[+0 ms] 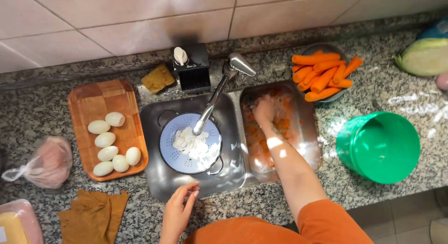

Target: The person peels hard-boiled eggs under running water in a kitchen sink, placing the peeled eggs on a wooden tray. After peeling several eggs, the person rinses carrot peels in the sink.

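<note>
Head view looks straight down on a speckled granite counter (42, 108) with a double steel sink (233, 171) set in it. Nearest, the left hand (179, 211) rests at the sink's front rim, fingers loosely curled and half open, holding nothing. Just beyond it, in the left basin, sits a pale blue perforated colander (177, 162) with two loop handles, round and enamel-smooth, with a heap of white broken eggshell pieces (191, 143) inside; the chrome faucet spout (212, 101) hangs over it. An orange sleeve leads up the right arm into the right basin, where the right hand (264, 111) is bunched, fingers down among wet orange carrot peelings (256, 136); whether it grips any of them I cannot tell. Left of the sink, a rounded wooden tray (93, 92) carries seven smooth peeled eggs (107, 153), with a crumpled brown cloth (93, 216) nearer the front. Right of the sink stands a glossy green plastic bucket (378, 148). Farther back, a grey bowl holds peeled carrots (322, 76), and a half cabbage (424, 57) lies at the far right.
</note>
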